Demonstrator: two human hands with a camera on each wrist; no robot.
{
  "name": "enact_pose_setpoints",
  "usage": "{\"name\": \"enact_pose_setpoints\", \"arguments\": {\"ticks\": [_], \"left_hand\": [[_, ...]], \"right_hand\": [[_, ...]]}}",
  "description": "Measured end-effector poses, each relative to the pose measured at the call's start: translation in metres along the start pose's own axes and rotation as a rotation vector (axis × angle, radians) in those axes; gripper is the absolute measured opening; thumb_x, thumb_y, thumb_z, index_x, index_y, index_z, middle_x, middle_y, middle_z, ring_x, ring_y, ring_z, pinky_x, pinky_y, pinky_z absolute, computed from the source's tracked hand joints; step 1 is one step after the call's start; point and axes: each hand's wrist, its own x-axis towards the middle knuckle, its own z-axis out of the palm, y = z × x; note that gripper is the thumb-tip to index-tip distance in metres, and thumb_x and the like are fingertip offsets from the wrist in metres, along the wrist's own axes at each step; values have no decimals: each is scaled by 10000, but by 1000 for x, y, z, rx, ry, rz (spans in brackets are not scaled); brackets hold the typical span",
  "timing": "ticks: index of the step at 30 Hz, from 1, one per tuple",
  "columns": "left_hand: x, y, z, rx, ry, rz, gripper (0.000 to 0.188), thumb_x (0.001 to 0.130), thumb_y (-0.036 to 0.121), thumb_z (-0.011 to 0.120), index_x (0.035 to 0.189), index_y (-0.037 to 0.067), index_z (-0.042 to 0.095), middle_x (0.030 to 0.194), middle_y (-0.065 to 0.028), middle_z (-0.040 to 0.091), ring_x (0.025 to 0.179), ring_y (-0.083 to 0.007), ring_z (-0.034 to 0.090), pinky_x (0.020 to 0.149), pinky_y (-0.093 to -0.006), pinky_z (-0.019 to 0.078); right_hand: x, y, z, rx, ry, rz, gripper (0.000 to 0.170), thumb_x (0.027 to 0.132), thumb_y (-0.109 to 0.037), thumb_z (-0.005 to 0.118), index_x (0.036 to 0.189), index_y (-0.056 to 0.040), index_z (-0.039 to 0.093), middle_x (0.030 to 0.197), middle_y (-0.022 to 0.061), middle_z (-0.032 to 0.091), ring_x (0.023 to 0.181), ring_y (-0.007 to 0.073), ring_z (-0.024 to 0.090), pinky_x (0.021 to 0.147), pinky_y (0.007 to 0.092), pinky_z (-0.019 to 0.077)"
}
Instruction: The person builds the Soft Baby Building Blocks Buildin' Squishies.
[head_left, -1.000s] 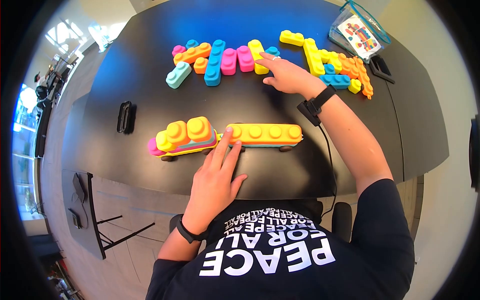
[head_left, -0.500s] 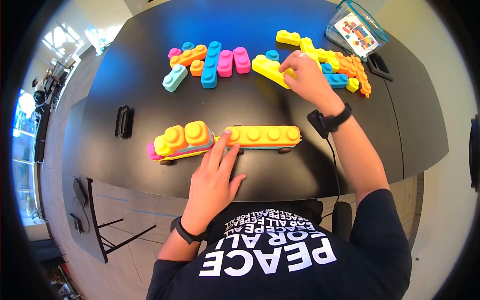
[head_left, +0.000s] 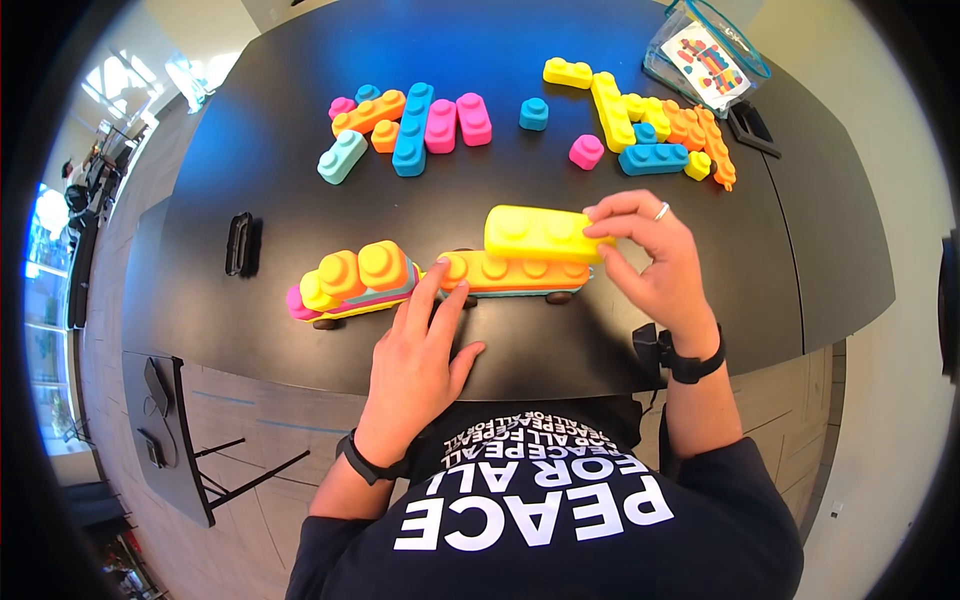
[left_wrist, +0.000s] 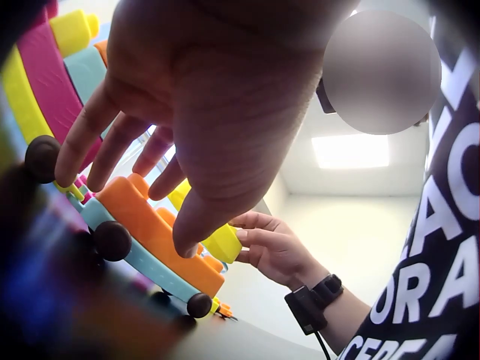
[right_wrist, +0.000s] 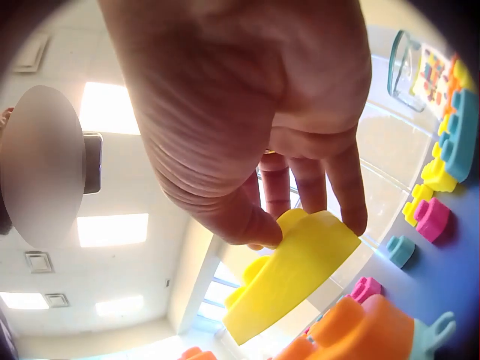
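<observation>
My right hand [head_left: 660, 265] pinches one end of a long yellow toy building block [head_left: 535, 235] between thumb and fingers. In the head view the block overlaps the rear toy wagon [head_left: 535, 290], which carries a long orange studded block [left_wrist: 154, 229] on a light blue wheeled base. My left hand [head_left: 408, 365] has its fingers extended, with the fingertips at the wagon's front end, near the coupling. Left of it stands the front toy car [head_left: 355, 285], stacked with yellow and orange blocks on a pink and yellow base. In the right wrist view the yellow block [right_wrist: 292, 270] is tilted.
Loose blocks lie across the back: a blue bar [head_left: 412, 130], pink blocks [head_left: 472, 120], a small pink block [head_left: 586, 151] and a yellow and orange cluster [head_left: 665, 125]. A clear bag [head_left: 705, 60] with a picture card stands back right. A black holder [head_left: 240, 245] lies left.
My right hand took the yellow block from the back row and brought it towards me over the rear wagon. A small pink block now shows behind it. The left hand stays at the wagon.
</observation>
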Motion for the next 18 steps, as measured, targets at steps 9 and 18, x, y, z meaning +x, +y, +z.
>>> {"name": "enact_pose_setpoints", "arguments": {"ticks": [9,18], "left_hand": [[2,5,-3,23,-13,-50,785,907,152,993,1614,32,673,1770,-169,587,1483,-430,691,1150,-505,633],[29,14,-12,36,100,157,850,891,116,977,1675,55,654,1761,-157,614,1507,-435,651,1252,-531,539]], "right_hand": [[-9,-7,10,-9,-118,-4,382,929,110,777,1274,-41,838,1361,116,799,1231,327,787,1052,415,635],[-24,-8,16,-4,-154,54,537,934,10,920,1448,-85,798,1579,147,760,1416,404,741,1189,473,603]]}}
